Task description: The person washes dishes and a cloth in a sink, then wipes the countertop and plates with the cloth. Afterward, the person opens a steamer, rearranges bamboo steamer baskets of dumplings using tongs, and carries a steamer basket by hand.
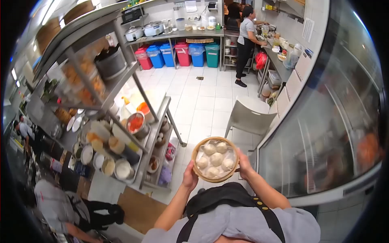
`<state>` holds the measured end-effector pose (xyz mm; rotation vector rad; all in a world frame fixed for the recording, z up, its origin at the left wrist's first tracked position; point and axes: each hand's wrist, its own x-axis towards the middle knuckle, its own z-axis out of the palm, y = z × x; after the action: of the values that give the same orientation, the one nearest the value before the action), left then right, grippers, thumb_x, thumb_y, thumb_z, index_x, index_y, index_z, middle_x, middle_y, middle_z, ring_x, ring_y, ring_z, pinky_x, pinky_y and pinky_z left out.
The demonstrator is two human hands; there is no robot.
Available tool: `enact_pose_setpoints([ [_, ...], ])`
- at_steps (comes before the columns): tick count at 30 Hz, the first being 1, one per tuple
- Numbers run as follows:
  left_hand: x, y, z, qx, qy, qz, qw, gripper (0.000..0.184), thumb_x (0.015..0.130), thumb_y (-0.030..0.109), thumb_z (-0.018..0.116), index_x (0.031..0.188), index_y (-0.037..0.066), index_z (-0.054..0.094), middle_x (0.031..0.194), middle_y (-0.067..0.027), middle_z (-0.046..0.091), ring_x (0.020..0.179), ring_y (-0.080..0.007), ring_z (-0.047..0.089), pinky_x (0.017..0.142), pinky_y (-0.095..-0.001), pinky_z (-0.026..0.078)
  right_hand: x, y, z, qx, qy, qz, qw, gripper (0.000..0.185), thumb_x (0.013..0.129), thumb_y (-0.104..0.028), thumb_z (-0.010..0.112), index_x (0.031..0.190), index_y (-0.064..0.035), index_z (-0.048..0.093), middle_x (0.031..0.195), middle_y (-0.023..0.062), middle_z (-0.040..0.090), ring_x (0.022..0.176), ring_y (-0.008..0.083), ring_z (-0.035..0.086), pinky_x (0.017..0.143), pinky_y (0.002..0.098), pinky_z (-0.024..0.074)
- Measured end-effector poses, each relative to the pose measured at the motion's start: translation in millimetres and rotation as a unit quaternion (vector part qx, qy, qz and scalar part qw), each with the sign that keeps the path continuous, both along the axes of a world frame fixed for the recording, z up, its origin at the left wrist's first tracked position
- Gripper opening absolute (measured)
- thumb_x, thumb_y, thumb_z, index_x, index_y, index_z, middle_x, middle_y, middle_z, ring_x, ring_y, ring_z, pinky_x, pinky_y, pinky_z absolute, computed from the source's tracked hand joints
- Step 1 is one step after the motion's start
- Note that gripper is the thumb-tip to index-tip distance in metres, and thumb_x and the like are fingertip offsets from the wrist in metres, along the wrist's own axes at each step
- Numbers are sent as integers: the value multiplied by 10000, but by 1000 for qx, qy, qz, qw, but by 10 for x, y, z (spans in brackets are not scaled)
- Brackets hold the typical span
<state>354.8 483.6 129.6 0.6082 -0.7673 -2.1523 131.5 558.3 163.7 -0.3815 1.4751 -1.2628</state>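
Observation:
In front of my body I carry a round bamboo steamer basket point(216, 180) with both hands. Several pale dumplings point(216, 159) lie inside it on white paper liner, and no lid covers them. My left hand point(189, 175) grips the left side of the rim, and my right hand point(244, 164) grips the right side. The basket is held roughly level above the tiled floor. My fingers are partly hidden beneath and behind its wall.
A glass-doored fridge point(324, 133) stands close on my right, with a grey chair point(252, 115) ahead of it. Left is a metal prep counter point(162, 111) with containers point(123, 169). Colored bins point(183, 54) line the back. Co-workers stand at the far right point(248, 36) and lower left point(60, 202).

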Motion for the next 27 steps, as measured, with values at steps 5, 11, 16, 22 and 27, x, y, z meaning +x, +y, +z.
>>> enact_pose_setpoints([
  [5, -825, -1497, -53, -32, -78, -96, 992, 538, 925, 416, 382, 1350, 91, 330, 1295, -50, 472, 1186, -180, 443, 1003, -360, 314, -605, -1087, -107, -48, -71, -123, 989, 593, 919, -541, 294, 1248, -78, 464, 1219, 102, 523, 1105, 233, 506, 899, 411, 431],
  [11, -1544, -3120, -58, -93, -142, -108, 980, 601, 894, 424, 430, 1410, 175, 247, 1384, 8, 330, 1253, -160, 298, 914, -427, 348, -1365, -2802, -291, -172, -136, -91, 971, 634, 926, -539, 270, 1250, -24, 452, 1213, 118, 532, 1108, 229, 522, 922, 353, 426],
  [16, -1847, -4278, 125, -50, -142, 51, 987, 618, 879, 450, 449, 1409, 196, 256, 1359, 20, 351, 1238, -154, 310, 914, -411, 341, -1879, -4683, -211, -137, -140, 69, 978, 642, 925, -545, 261, 1265, -28, 431, 1229, 120, 515, 1121, 241, 504, 936, 371, 412],
  [22, -1777, -5549, 119, 14, -117, 233, 965, 617, 850, 509, 464, 1391, 261, 300, 1312, 9, 398, 1178, -177, 356, 893, -400, 352, -1859, -6813, -1, -62, -107, 284, 951, 650, 927, -553, 218, 1295, -52, 409, 1281, 115, 473, 1178, 248, 448, 963, 396, 378],
  [27, -1517, -6727, -197, 58, -62, 335, 938, 578, 814, 538, 518, 1300, 238, 431, 1214, 13, 458, 1103, -177, 396, 887, -394, 351, -1446, -8291, -37, -15, 8, 373, 927, 665, 905, -603, 184, 1324, -127, 385, 1314, 105, 440, 1194, 276, 425, 929, 535, 355],
])
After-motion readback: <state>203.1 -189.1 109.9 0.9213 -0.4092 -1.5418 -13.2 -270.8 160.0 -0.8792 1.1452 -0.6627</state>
